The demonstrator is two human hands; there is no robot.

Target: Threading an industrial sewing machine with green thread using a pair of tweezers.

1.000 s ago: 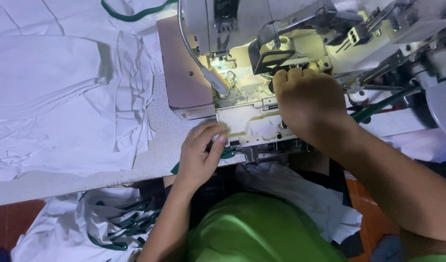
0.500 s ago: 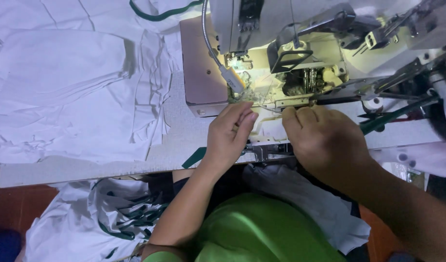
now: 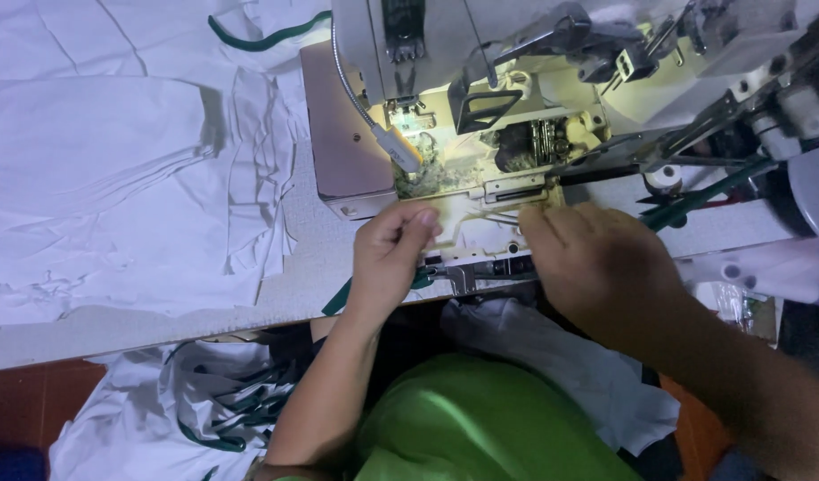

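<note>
The sewing machine (image 3: pixel 534 116) stands on the counter (image 3: pixel 293 285), its lamp lit over the needle area, and both hands work at the front edge of its bed. The left hand (image 3: pixel 393 258) is pinched shut, thumb against fingertips, on what looks like a small pale piece at the front plate of the machine; I cannot tell exactly what that piece is. The right hand (image 3: pixel 605 267) lies curled, knuckles up, just to the right of it, fingertips touching the same plate; whether it grips anything is hidden under the palm.

Lint and thread scraps (image 3: pixel 436 174) are heaped beside the needle area of the machine, just behind the left hand's fingertips. In my judgement that fluff could be drawn into the moving parts and snag or foul the stitching. The fingers sit close to the needle and the exposed mechanism (image 3: pixel 525 147); if the machine were to start with them there, a fingertip could be caught. The green strip (image 3: pixel 338 298) trailing off the counter's edge below the machine could snag on a wrist. White fabric (image 3: pixel 115 196) is piled left of the machine, more hangs below the counter, and a loose fold could slide off.
</note>
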